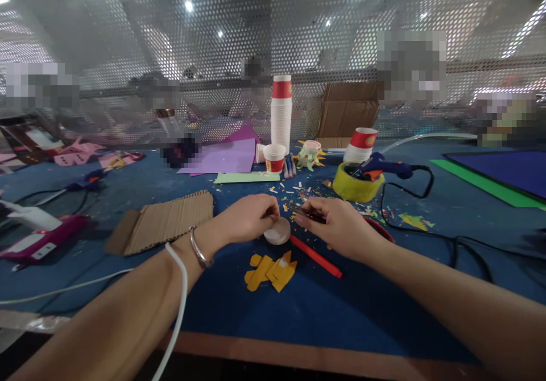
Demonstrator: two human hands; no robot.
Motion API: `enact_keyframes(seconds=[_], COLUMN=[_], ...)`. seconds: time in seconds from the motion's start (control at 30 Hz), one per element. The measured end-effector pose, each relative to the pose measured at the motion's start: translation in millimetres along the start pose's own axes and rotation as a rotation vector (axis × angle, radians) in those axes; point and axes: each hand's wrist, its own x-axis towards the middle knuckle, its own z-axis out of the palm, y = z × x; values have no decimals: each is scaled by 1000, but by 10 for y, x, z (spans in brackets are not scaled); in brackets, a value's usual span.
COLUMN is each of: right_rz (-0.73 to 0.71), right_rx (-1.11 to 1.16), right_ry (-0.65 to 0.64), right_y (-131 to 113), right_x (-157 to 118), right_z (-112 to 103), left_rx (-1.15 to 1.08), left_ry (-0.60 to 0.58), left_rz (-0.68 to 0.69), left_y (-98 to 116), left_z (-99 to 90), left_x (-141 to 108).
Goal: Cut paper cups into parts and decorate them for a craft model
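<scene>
My left hand (pixel 251 217) is closed, its fingertips pinched together at the upper left edge of a white round piece (pixel 277 231). The fingers hide whatever lies between them. My right hand (pixel 341 226) is wrapped round dark scissors (pixel 314 215), their tip pointing left toward my left hand. Just below the round piece lies a red marker (pixel 318 257), slanting to the right. Several cut yellow-orange paper pieces (pixel 271 271) are heaped nearer the table's front edge. A red curved rim (pixel 381 230) shows partly behind my right wrist.
Corrugated cardboard (pixel 173 222) lies left. Paper scraps (pixel 298 190) litter the middle, before a paper cup (pixel 274 158) and a tall cup stack (pixel 281 119). A blue glue gun (pixel 386 166) rests on a yellow tape roll (pixel 358 185); its black cord (pixel 435 236) trails right. A white cable (pixel 181 295) crosses my left forearm.
</scene>
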Motion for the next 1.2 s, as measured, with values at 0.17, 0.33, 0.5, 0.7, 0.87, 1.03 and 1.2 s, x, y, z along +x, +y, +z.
enact_keyframes(seconds=[0.17, 0.33, 0.5, 0.7, 0.87, 1.03, 1.2], right_rz=[-2, -2, -38, -120, -167, -212, -210], right_rx=[112, 310, 394, 354, 340, 278, 241], right_ry=[48, 56, 116, 221, 245, 238, 218], right_y=[18, -12, -51, -21, -33, -26, -7], right_x=[-11, -4, -13, -10, -11, -32, -36], right_z=[13, -28, -70, -198, -289, -307, -317], left_rx=[-44, -78, -153, -667, -752, -722, -665], left_ry=[237, 469, 577, 449, 440, 449, 400], left_rz=[17, 112, 169, 283, 343, 284, 296], left_y=[78, 157, 178, 165, 226, 237, 203], left_z=[-5, 33, 57, 32, 9, -17, -21], left_x=[-31, -56, -61, -70, -95, -105, -111])
